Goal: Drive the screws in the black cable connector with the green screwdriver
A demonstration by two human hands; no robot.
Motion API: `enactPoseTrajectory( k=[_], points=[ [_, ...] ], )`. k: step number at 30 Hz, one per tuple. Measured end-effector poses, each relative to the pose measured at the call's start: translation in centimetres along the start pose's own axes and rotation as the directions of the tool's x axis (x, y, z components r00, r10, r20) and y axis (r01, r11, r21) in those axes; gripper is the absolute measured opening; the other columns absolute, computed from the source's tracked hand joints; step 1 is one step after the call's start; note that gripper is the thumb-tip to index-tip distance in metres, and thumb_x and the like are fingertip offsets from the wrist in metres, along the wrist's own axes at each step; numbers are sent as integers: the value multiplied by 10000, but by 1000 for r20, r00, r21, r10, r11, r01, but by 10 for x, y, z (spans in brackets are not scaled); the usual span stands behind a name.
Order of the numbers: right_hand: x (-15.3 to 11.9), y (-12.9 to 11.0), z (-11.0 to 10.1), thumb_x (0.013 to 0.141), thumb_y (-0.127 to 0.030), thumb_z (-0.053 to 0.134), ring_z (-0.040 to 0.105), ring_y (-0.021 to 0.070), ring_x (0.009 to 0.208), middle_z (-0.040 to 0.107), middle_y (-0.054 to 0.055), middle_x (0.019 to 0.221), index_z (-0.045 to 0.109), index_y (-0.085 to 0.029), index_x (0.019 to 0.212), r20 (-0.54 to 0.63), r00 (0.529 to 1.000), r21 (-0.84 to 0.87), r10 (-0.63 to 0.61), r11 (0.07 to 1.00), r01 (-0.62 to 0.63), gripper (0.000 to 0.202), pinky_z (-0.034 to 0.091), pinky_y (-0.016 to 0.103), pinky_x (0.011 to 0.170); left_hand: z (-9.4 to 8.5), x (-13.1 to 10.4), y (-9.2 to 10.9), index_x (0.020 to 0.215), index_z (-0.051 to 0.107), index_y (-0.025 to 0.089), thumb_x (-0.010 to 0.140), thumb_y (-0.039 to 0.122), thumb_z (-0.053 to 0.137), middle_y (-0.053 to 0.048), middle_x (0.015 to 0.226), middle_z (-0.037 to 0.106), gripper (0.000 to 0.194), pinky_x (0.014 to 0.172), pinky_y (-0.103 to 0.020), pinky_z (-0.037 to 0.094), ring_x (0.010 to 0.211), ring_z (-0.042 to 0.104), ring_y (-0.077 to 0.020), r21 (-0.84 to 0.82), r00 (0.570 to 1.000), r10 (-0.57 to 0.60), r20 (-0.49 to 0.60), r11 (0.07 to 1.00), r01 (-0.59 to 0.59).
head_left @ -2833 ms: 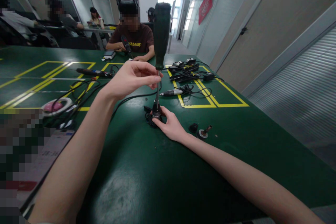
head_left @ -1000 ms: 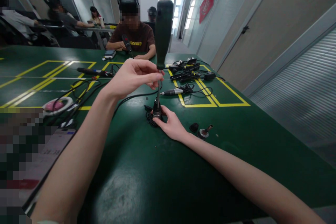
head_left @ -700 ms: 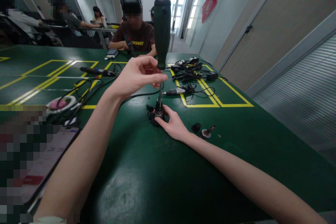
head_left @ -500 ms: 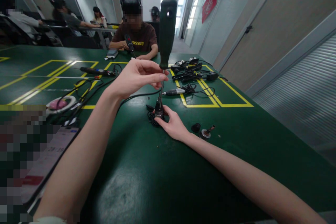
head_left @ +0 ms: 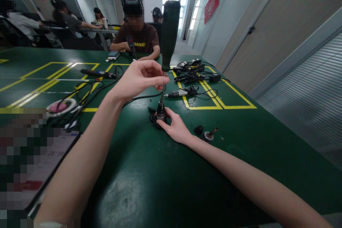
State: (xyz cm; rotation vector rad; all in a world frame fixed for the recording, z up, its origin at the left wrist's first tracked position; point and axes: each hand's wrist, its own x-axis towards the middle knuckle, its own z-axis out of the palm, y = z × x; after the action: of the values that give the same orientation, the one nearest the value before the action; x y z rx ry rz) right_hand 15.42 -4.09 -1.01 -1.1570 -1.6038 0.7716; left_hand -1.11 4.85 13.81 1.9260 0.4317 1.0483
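Observation:
The thumb and fingers of my left hand [head_left: 144, 76] are closed round the thin metal shaft of a screwdriver [head_left: 170, 35], just below its large dark green handle. The screwdriver stands nearly upright, its lower end at the top of a small black cylindrical part with a metal ring [head_left: 161, 114]. Low on the table, my right hand [head_left: 175, 126] grips that part from the right between thumb and fingers. Exactly where the tip meets the part is too small to make out. A coiled black cord [head_left: 153, 120] lies beside and behind the part.
Right of my right hand lie a small black cap [head_left: 198, 130] and a round metal piece with a post [head_left: 208, 135]. Beyond are a grey pen-shaped tool [head_left: 177, 93] and tangled black cables [head_left: 191, 69]. A phone [head_left: 53, 164] is at left. A person [head_left: 139, 39] sits opposite.
The screwdriver handle has turned slightly; the bright hole near its top has gone from sight. My fingers have shifted a little on the shaft. My right hand keeps its hold.

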Motion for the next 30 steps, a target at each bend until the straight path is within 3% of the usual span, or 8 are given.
enactPoseTrajectory(
  k=[7, 17, 30],
  points=[
    [1, 3, 1, 888, -324, 659, 729, 268, 1101, 785, 90, 1162, 672, -196, 1166, 4, 1000, -4, -5, 1000, 5, 307, 538, 426, 1023, 0, 1, -3, 861, 679, 172, 699, 498, 987, -18, 755, 757, 477, 632, -260, 629, 658, 747, -155, 2, 1000, 4, 5, 1000, -4],
    [1, 3, 0, 893, -337, 662, 723, 262, 1101, 780, 90, 1157, 671, -187, 1175, 2, 1000, -5, -6, 1000, 6, 320, 527, 416, 1033, -1, -3, 9, 915, 784, 117, 795, 420, 915, -97, 900, 824, 351, 717, -295, 667, 757, 779, -190, 58, 997, -73, 25, 996, 72],
    [0, 0, -1, 901, -299, 664, 730, 258, 1106, 787, 88, 1184, 671, -195, 1197, 8, 1000, -19, -3, 1000, 3, 314, 544, 412, 1028, 0, 1, -2, 848, 681, 171, 687, 477, 992, -32, 779, 768, 465, 646, -271, 639, 679, 756, -168, 6, 1000, -17, 19, 1000, 16]
  ],
)
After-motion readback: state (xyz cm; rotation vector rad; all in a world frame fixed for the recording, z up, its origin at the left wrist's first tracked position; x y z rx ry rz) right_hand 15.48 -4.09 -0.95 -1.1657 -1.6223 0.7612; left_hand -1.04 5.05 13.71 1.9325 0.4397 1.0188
